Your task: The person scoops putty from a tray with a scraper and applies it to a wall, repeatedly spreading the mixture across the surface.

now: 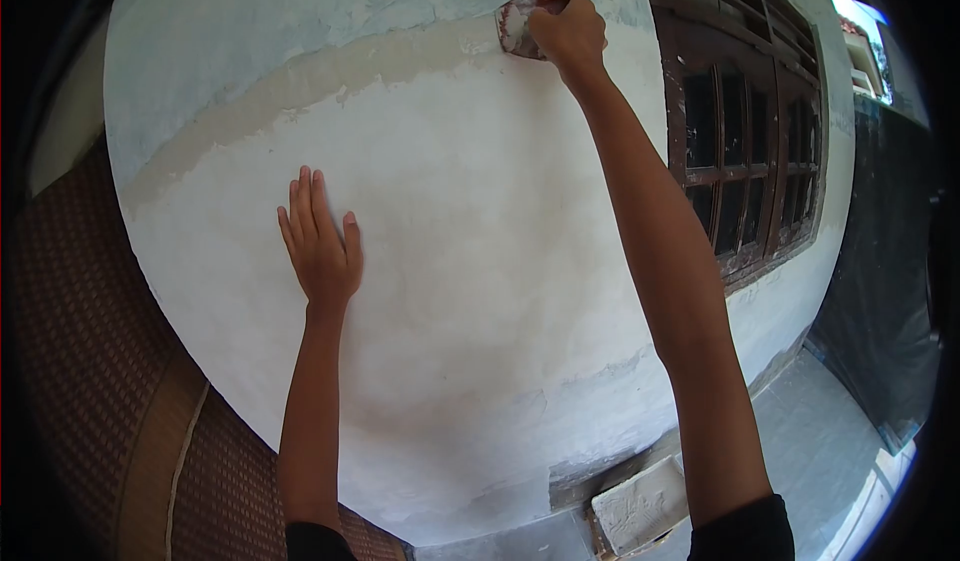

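Note:
My right hand (pixel 573 34) reaches high up and grips a scraper (pixel 518 27), whose stained blade lies against the wall (pixel 470 201). Around the blade runs a beige band of bare or freshly coated surface (pixel 370 59), between pale blue-green paint above and white below. Lower and to the left, my left hand (pixel 324 246) rests flat on the white part of the wall, fingers stretched upward and holding nothing. The scraper's handle is mostly hidden by my fingers.
A brown wooden window (pixel 745 136) with dark panes is set in the wall at right. On the floor stands a pale, smeared tray (pixel 642 503). Woven brown matting (pixel 85 291) hangs or stands at left; a dark sheet (pixel 880 261) is at far right.

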Demonstrator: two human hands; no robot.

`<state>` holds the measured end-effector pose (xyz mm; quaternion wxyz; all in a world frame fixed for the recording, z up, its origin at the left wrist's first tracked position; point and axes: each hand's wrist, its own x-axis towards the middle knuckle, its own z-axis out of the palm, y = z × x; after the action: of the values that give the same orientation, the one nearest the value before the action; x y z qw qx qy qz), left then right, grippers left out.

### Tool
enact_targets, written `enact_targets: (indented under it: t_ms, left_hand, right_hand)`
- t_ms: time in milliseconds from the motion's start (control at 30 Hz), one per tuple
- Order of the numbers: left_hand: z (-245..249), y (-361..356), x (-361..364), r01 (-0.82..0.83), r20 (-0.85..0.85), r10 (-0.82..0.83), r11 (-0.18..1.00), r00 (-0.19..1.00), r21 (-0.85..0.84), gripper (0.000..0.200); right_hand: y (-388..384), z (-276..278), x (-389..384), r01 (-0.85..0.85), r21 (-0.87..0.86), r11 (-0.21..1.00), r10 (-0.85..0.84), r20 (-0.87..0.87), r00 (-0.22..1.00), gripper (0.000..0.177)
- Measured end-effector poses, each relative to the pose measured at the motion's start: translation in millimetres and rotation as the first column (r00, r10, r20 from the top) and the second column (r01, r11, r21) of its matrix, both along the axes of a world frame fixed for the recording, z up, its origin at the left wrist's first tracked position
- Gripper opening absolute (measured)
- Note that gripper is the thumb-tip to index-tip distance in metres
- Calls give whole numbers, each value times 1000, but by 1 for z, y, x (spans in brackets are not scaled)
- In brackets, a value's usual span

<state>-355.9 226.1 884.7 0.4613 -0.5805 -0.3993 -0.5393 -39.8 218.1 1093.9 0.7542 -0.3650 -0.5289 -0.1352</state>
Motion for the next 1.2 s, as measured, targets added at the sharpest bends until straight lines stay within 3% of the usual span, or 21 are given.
enact_targets:
  t_ms: [67,133,167,200,300,333,400,467,533,600,700,733,800,833,933,1000,1067,1133,1200]
  left_hand:
    - [0,-1,-1,-4,2,4,1000,1000,3,59]
    - [0,-1,0,-3,-2,3,1000,1000,3,59]
    - [-1,0,1,1,-8,-1,1000,1000,-1,59]
    - [-1,0,0,-6,-5,6,1000,1000,-5,59]
    - [0,-1,1,-16,0,16,1000,1000,-12,60]
    - [1,-1,1,-17,6,17,1000,1000,-14,60]
    - [0,-1,1,-21,9,21,1000,1000,-11,60]
    - [1,0,2,-18,2,18,1000,1000,-9,60]
    - [0,-1,0,-11,-7,11,1000,1000,0,60]
    - [0,-1,-1,-16,-12,16,1000,1000,-8,60]
    - [1,0,0,-19,-1,18,1000,1000,-8,60]
    - [1,0,1,-13,2,13,1000,1000,-4,60]
    - [0,0,0,-15,-1,15,1000,1000,4,60]
    - [0,1,0,-18,-4,18,1000,1000,11,60]
    - [0,0,-1,-22,-3,22,1000,1000,-8,60]
    - [0,0,-1,-10,-5,10,1000,1000,-25,60]
    - [-1,2,-2,3,3,-2,999,1000,-36,60]
    - [-1,3,-1,0,-2,0,1000,1000,-19,60]
    - [0,2,-1,-3,2,3,1000,1000,-20,60]
  right_hand:
    - [1,-2,-2,55,67,996,-53,-37,998,26]
    - [9,-5,-12,-159,131,978,150,80,985,24]
    - [12,-13,-17,-174,146,974,146,187,971,26]
    - [8,-17,-18,-118,59,991,106,176,979,26]
    - [5,-14,11,-17,30,999,17,-21,1000,28]
    - [5,-15,19,-31,96,995,37,-58,998,26]
    - [0,-17,12,-249,179,952,268,-88,959,24]
    - [5,-23,-6,-233,231,945,215,100,972,24]
    - [19,-28,-12,-123,138,983,96,183,978,25]
    - [15,-30,0,-70,45,997,67,74,995,26]
    - [8,-26,29,-12,77,997,19,-92,996,25]
    - [13,-24,27,-15,79,997,22,-84,996,25]
    - [11,-24,16,-190,238,953,211,-67,975,23]
    - [11,-23,9,-186,239,953,208,-67,976,23]
    - [12,-28,-14,-135,86,987,121,153,981,24]
    - [12,-26,0,-149,6,989,149,-7,989,26]
    - [5,-26,22,-37,38,999,40,-70,997,27]
    - [10,-24,27,-52,194,980,70,-88,994,25]
    - [-2,-24,1,-191,185,964,198,-22,980,22]
